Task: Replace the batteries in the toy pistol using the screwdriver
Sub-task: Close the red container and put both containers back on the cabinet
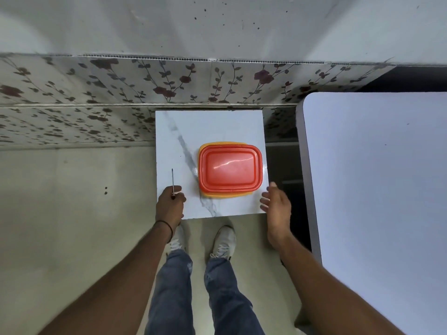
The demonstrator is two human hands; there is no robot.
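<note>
My left hand [170, 204] grips the handle of a thin screwdriver [172, 178] at the near left edge of a small white marble-patterned table [212, 126]; the metal shaft points away from me. A closed yellow box with an orange-red lid [230, 167] stands on the table's right half. My right hand [277, 205] hovers at the table's near right corner, fingers relaxed and holding nothing, just short of the box. No toy pistol or batteries are in sight.
A large white tabletop [377, 189] stands to the right, with a dark gap between it and the small table. A wall with floral tiles [96, 93] runs behind. My legs and white shoes [223, 243] stand on the pale floor in front.
</note>
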